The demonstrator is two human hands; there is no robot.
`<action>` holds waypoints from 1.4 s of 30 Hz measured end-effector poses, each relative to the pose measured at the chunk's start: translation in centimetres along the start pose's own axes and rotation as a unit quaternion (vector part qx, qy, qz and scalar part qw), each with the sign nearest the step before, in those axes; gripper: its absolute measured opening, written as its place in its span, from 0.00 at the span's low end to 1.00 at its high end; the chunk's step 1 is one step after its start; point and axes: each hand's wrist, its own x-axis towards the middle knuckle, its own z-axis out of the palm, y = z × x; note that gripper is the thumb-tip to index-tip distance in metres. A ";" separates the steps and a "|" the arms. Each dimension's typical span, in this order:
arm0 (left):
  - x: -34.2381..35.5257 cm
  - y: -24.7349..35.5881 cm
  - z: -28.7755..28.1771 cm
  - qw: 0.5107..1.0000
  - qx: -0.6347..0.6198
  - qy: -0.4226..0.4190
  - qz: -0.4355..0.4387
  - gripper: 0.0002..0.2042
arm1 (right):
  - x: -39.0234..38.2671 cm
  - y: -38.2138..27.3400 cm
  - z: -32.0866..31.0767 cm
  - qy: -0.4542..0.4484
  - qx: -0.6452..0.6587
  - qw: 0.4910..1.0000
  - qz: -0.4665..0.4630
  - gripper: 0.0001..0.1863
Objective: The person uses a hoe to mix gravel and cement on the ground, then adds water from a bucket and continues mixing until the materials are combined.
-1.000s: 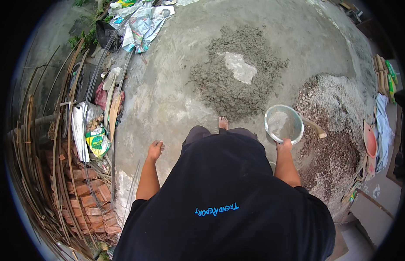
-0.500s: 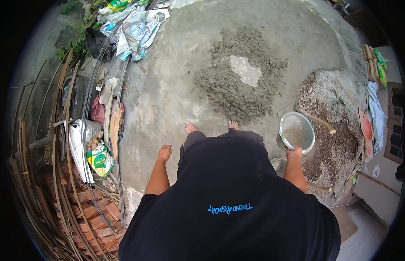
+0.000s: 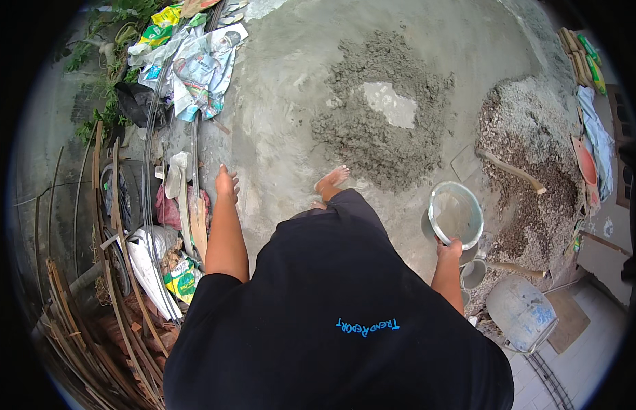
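A: We have the metal pan [image 3: 456,215] in our right hand [image 3: 450,250]. The fingers are clenched on the near rim, so the bowl lies just ahead of them, mouth up and roughly level.

B: And our left hand [image 3: 226,184]?

A: It grasps nothing. The fingers are loose and a little spread, hanging out to the side, well apart from the pan. The right hand is plainly the nearer one to everything that matters here.

B: Which way does the grey mortar heap [image 3: 383,126] lie from the fingers?

A: Ahead and to the left of the right-hand fingers, past our bare foot [image 3: 331,181]. It spreads wide, with a paler patch in its middle. The gravel pile [image 3: 530,164] sits ahead and to the right of those fingers, nearer than the mortar.

B: Anything in the way?

A: A wooden handle [image 3: 512,171] lies slantwise across the gravel, its long axis running from near the pan's far rim away to the right. Just beyond the fingers on the right stand a small cup [image 3: 474,273] and a grey bucket [image 3: 521,313], close by the wrist.

B: Open room?

A: The bare concrete floor [image 3: 277,137] between our two hands is open. Left of the left fingers it is crowded: torn sacks [image 3: 195,65], steel rods [image 3: 150,171] and stacked bricks [image 3: 119,328].
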 end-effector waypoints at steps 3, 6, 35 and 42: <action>-0.4 4.2 2.2 0.999 0.024 -0.042 0.018 0.37 | -0.7 2.6 1.5 0.055 0.031 0.997 0.043 0.34; -1.1 6.8 2.5 0.998 0.025 -0.060 0.025 0.37 | -0.6 4.2 3.1 0.046 0.049 0.997 0.049 0.33; 7.0 20.7 20.8 0.996 -0.090 -0.018 -0.008 0.36 | -7.8 9.4 -9.2 0.167 0.134 0.977 -0.009 0.30; 1.9 27.4 32.9 0.931 0.204 -0.226 0.202 0.39 | -13.4 13.8 -8.8 0.237 0.241 0.941 0.002 0.24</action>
